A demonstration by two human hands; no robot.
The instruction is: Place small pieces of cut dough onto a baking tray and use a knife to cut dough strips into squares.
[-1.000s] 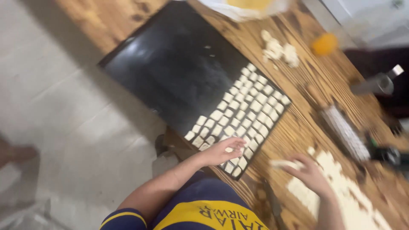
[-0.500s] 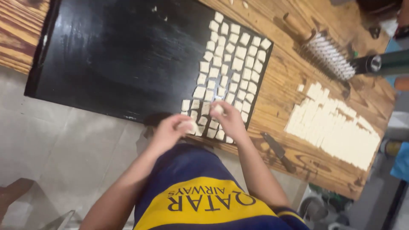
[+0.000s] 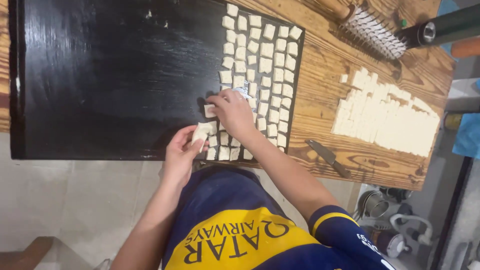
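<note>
The big black tray [image 3: 110, 75] is sitting one to itself on the wooden table [image 3: 325, 100], its near edge hanging past the table's front, so a hard lean could be tipping it. One cut dough sheet [image 3: 387, 120] is waiting right, well apart. Roughly fifty dough squares [image 3: 265, 50] are lining the tray in five columns, though the wrist is hiding some. One spiked roller [image 3: 375, 30], one knife [image 3: 327, 157] near the table's edge, risking a knock. The right hand [image 3: 232, 112] is pinching one square down; crowding could be making neighbours stick. The left hand [image 3: 182, 150] is curling around a small stack [image 3: 201, 134], which could be slipping.
</note>
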